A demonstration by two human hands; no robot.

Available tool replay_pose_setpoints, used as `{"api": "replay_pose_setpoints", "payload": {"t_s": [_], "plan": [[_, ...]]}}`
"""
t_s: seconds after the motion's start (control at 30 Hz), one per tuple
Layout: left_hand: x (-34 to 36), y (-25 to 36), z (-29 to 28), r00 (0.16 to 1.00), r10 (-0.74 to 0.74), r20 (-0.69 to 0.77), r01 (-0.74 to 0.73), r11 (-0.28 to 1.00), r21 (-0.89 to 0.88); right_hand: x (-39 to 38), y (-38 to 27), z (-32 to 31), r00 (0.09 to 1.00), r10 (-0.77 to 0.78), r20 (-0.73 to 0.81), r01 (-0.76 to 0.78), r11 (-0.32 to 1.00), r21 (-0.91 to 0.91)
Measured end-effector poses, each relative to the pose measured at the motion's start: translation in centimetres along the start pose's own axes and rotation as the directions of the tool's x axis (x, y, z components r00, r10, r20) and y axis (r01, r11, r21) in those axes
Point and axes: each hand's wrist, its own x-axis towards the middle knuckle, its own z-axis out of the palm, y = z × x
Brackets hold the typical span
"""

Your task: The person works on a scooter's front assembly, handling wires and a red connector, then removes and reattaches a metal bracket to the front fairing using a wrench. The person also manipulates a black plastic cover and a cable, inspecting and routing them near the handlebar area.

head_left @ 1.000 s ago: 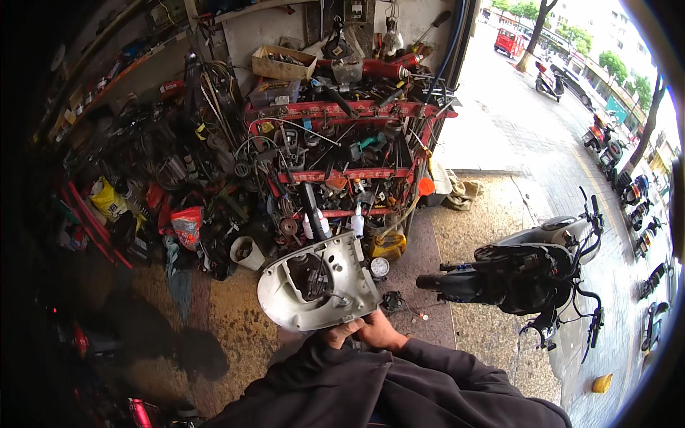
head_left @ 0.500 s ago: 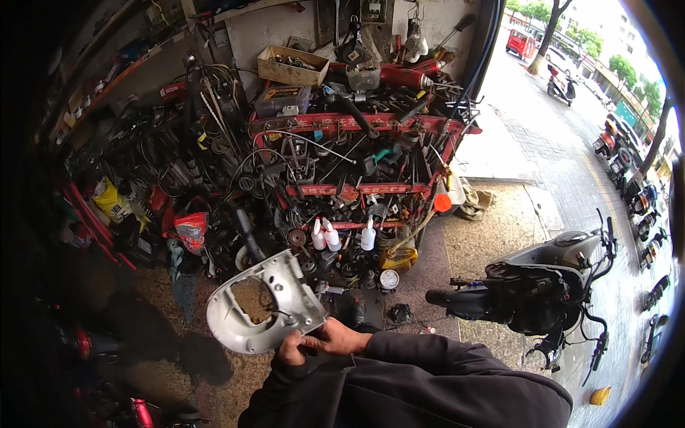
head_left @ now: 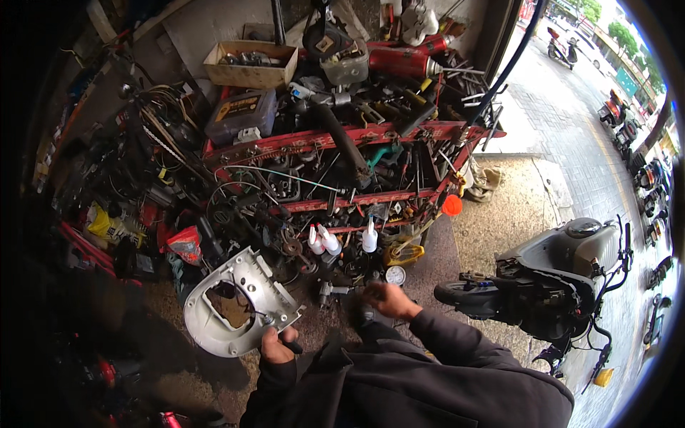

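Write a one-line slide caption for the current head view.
Left hand gripping a pale moulded cover by its edge, right hand apart from it, before a cluttered red rack.

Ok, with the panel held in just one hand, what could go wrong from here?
1. The left hand alone grips the silver-grey panel near one end of its edge, so the wide far side might tip or twist loose.
2. In this view the right hand appears close to the round white dial, which it could knock.
3. If the panel swung, it might catch the surrounding clutter.
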Motion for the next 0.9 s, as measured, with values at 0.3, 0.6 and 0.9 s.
{"api": "replay_pose_setpoints", "payload": {"t_s": [0.3,0.6,0.9], "plan": [[2.3,-0.1,1.3,0.998,-0.051,-0.035,0.051,0.999,0.018,3.6,-0.5,-1.9,0.999,0.04,-0.026,-0.042,0.995,-0.087],[2.8,0.5,-0.4,0.991,-0.11,-0.077,0.106,0.993,-0.051,5.7,-0.9,-2.6,0.999,0.041,-0.021,-0.043,0.993,-0.106],[2.1,0.3,-3.5,0.995,-0.095,-0.01,0.094,0.993,-0.076,9.1,-1.8,1.0,0.999,-0.043,-0.003,0.042,0.994,-0.101]]}}
